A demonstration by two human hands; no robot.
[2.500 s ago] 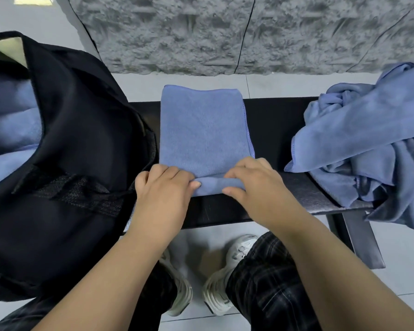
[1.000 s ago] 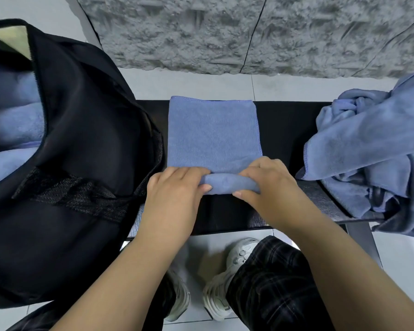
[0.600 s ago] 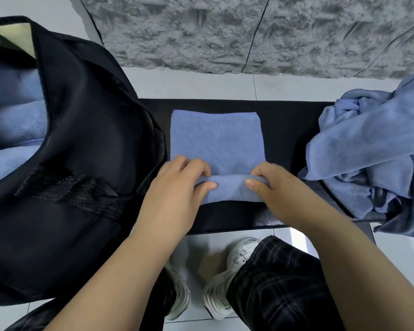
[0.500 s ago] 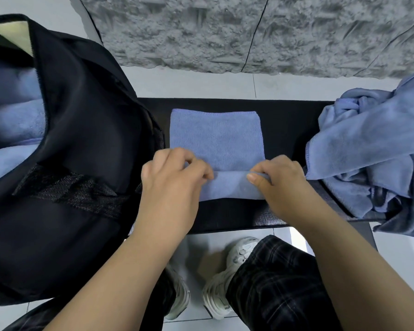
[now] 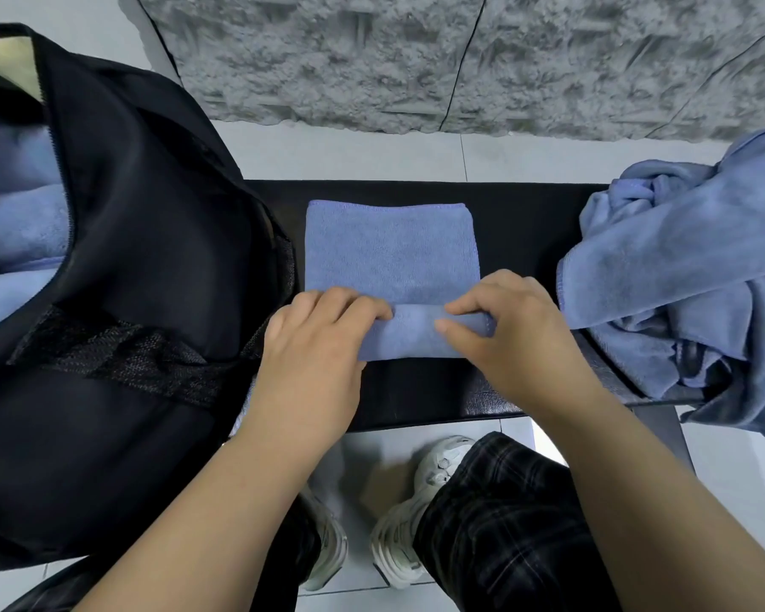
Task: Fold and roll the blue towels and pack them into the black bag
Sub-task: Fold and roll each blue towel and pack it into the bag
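Observation:
A folded blue towel [image 5: 389, 249] lies on the black bench [image 5: 526, 223], its near end wound into a roll [image 5: 411, 335]. My left hand [image 5: 319, 346] grips the roll's left end, fingers curled over the top. At the roll's right end my right hand [image 5: 504, 333] holds it between curled fingers and thumb. The black bag [image 5: 120, 267] stands open on the left, with blue towels [image 5: 14, 223] inside. The flat part of the towel stretches away from the roll toward the wall.
A heap of loose blue towels [image 5: 690, 276] covers the bench's right end and hangs over its edge. A grey rough wall [image 5: 460, 59] rises behind the bench. My legs and white shoes [image 5: 416, 514] are below the bench's near edge.
The roll has grown thicker and moved away from me, and the flat part of the towel has become shorter. Both hands have kept hold of the roll's ends.

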